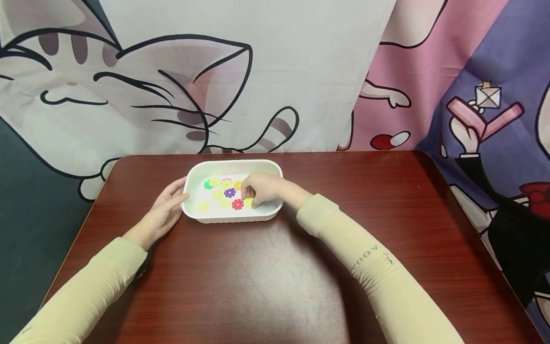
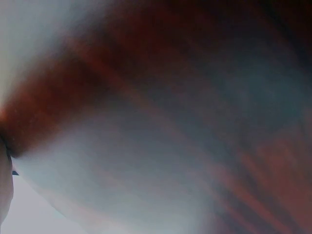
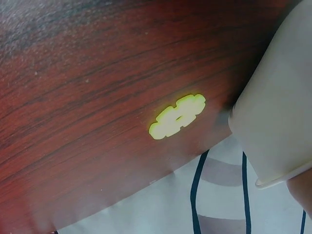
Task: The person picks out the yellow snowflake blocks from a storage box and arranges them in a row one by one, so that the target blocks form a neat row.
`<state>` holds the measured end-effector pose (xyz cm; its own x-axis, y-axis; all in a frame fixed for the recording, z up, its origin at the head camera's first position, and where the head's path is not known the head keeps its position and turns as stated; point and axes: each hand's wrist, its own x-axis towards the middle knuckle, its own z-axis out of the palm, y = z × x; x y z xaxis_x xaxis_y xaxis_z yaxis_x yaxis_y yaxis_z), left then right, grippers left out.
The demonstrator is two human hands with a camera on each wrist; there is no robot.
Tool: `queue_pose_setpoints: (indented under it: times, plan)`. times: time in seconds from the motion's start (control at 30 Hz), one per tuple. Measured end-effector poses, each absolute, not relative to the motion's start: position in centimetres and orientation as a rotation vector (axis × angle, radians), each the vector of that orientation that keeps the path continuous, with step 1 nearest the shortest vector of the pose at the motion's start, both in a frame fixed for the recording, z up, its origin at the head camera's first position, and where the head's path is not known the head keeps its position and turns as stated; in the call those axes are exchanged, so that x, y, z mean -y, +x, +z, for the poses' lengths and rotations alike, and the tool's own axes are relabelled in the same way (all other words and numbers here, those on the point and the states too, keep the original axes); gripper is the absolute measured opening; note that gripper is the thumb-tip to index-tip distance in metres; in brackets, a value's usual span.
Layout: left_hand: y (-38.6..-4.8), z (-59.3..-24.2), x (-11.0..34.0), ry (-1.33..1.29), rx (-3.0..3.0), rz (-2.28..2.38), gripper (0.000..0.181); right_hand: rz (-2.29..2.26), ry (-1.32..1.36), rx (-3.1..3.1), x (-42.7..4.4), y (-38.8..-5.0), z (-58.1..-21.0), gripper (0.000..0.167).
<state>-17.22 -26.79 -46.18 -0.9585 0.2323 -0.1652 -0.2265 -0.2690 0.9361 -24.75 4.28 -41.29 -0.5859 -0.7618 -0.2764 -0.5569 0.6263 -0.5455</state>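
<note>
In the head view a white plastic basin (image 1: 232,219) stands on the table. My left hand (image 1: 165,210) holds its left end, with the thumb at the rim and the fingers along the outer wall. My right hand (image 1: 263,187) reaches over the right rim into it, fingers curled downward. A yellow flower-shaped disc (image 1: 248,203) lies at the fingertips; whether they pinch it is hidden. Around it lie a red disc (image 1: 237,204), a purple disc (image 1: 229,192), a green disc (image 1: 208,185) and several yellow ones. The right wrist view shows a yellow notched disc (image 3: 177,117) outside the basin.
The dark red wooden table (image 1: 223,277) ends at a far edge just behind the basin. A printed cloth (image 1: 318,86) with cartoon figures hangs beyond that edge. The left wrist view is blurred, with a sliver of skin at its left side.
</note>
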Motion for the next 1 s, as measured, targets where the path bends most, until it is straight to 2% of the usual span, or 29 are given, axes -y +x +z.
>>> queue_pose_setpoints:
  times: [0.5, 1.0]
  plan:
    - [-17.26, -46.16, 26.79, -0.004, -1.690, 2.295, 0.047, -0.523, -1.021, -2.397, -4.11, -24.73, -41.49, 0.021]
    - [-17.26, -46.12, 26.77, -0.006, -1.690, 2.289, 0.049, -0.798, -1.058, -2.356, -4.60, -25.15, -41.20, 0.005]
